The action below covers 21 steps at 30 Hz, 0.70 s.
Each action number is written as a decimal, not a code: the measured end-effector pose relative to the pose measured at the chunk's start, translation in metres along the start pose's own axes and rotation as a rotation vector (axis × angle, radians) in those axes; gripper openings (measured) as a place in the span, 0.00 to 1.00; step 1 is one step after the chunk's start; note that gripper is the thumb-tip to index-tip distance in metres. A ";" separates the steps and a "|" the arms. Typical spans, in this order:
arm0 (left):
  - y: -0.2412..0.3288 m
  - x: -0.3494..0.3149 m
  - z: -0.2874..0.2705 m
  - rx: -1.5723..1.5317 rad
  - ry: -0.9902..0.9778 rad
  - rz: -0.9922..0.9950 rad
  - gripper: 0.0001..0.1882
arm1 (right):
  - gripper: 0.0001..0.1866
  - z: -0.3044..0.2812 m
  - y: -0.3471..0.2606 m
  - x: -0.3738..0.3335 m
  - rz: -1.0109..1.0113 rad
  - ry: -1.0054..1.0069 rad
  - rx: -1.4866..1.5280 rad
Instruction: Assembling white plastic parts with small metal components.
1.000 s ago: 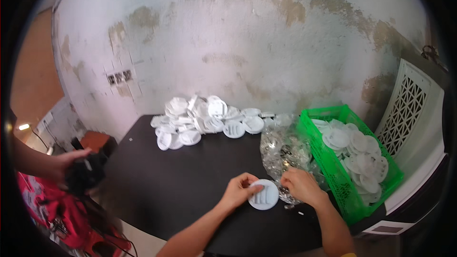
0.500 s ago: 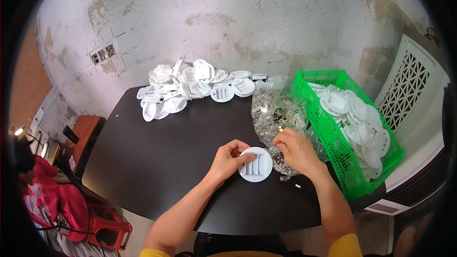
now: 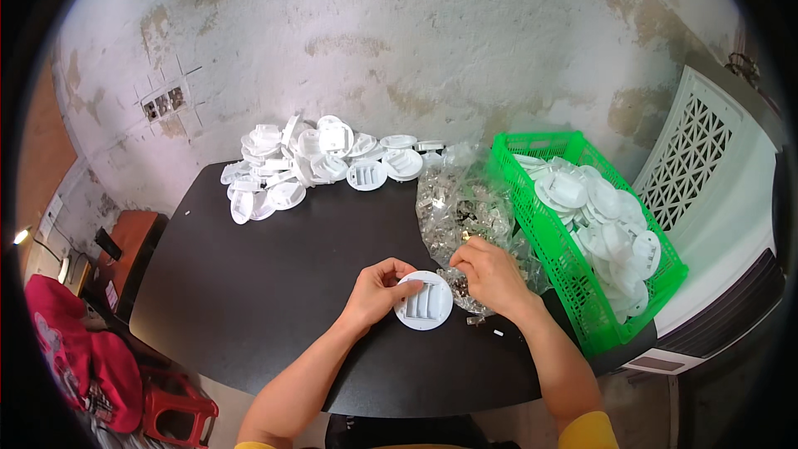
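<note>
My left hand (image 3: pixel 378 293) grips the left edge of a round white plastic housing (image 3: pixel 424 303), thumb on top. The housing's open side faces up, showing several parallel slots. To its right, my right hand (image 3: pixel 490 278) reaches over the near part of a clear plastic bag (image 3: pixel 453 212) full of small metal pieces. Its thumb and forefinger are pinched together; what lies between them, if anything, is too small to make out. A gold-coloured piece (image 3: pixel 467 235) shows just beyond its knuckles.
A heap of similar white housings (image 3: pixel 312 158) lies at the back of the dark table (image 3: pixel 274 283). On the right stands a green crate (image 3: pixel 573 283) holding white round parts (image 3: pixel 611 224). A small white piece (image 3: pixel 498 333) lies near my right wrist. A person in red (image 3: pixel 83 349) is at far left.
The view has shifted, so the table's things appear further left and slightly lower. My right fingers have come a little nearer the housing. My left hand keeps its grip.
</note>
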<state>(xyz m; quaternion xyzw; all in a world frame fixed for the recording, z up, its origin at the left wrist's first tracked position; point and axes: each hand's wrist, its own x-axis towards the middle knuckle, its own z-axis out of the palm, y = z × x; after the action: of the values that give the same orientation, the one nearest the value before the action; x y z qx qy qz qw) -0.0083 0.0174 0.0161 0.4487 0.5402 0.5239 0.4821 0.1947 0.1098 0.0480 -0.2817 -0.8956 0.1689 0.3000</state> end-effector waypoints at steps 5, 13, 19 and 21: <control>0.001 -0.001 0.000 -0.012 0.017 -0.031 0.09 | 0.03 0.005 0.000 0.002 0.065 0.031 0.063; -0.002 0.001 -0.002 -0.020 0.011 -0.008 0.10 | 0.02 0.014 0.001 0.004 0.002 0.159 0.170; 0.002 -0.001 0.000 -0.022 0.010 -0.035 0.09 | 0.02 0.015 -0.001 0.003 -0.021 0.186 0.205; 0.003 -0.002 0.000 -0.015 0.009 -0.036 0.09 | 0.02 0.016 -0.001 0.003 -0.030 0.187 0.200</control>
<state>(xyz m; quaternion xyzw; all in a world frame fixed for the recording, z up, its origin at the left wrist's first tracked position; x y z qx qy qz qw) -0.0081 0.0155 0.0190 0.4330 0.5462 0.5212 0.4924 0.1823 0.1086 0.0374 -0.2512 -0.8466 0.2259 0.4113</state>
